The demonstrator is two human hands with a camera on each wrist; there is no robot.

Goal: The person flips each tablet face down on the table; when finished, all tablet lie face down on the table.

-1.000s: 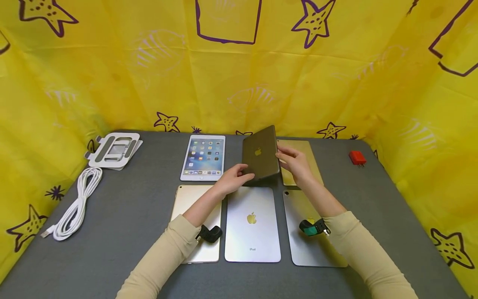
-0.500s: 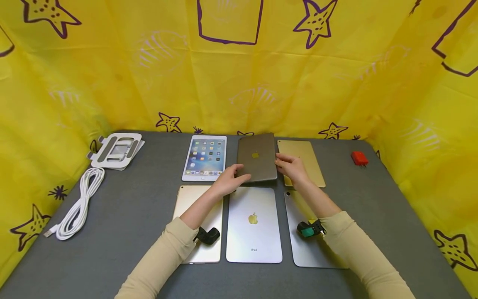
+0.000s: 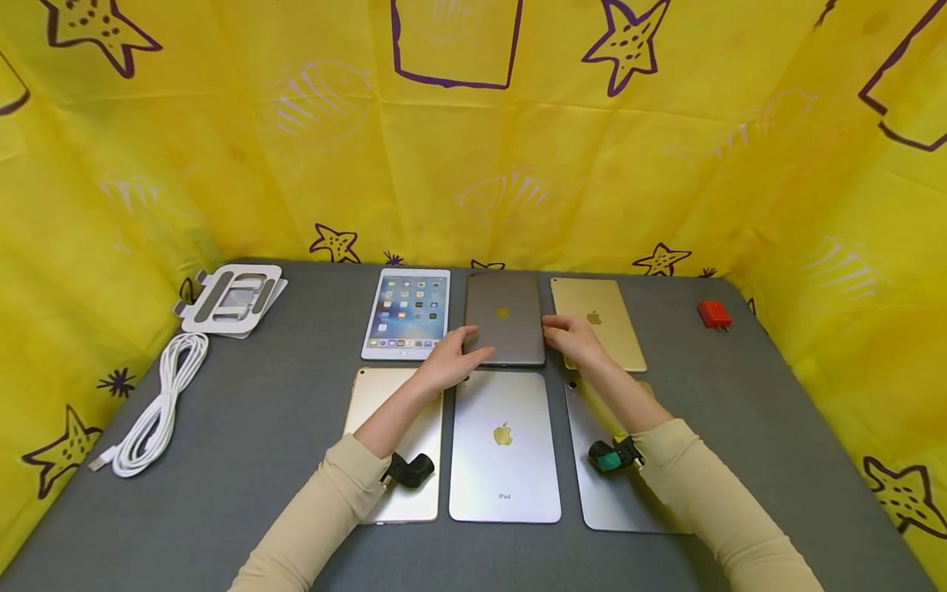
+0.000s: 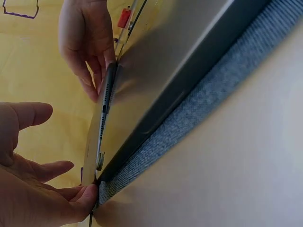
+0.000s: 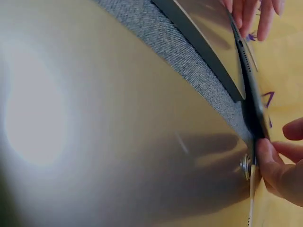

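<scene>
A dark grey tablet [image 3: 505, 329], back side up with a gold apple logo, lies almost flat in the middle of the far row. My left hand [image 3: 448, 360] holds its left edge near the front corner, the thumb stretched along the front. On the opposite side, the fingertips of my right hand [image 3: 579, 340] pinch the right edge. The right wrist view shows that thumb [image 5: 266, 153] against the tablet's rim. To its left is a white tablet [image 3: 405, 316] with its screen lit; a gold tablet [image 3: 602, 316] lies face down to its right.
Closer in are a pale gold tablet [image 3: 385, 403], a silver tablet [image 3: 505, 469] and a grey tablet [image 3: 602, 501], all face down. A folding stand [image 3: 233, 300] and a coiled white cable [image 3: 166, 403] lie left. A red charger [image 3: 713, 314] sits far right.
The dark grey tablet was tilted up with its right side raised; it has come down almost flat, shifting slightly left. My right hand has lowered with it, while the left stayed near the corner.
</scene>
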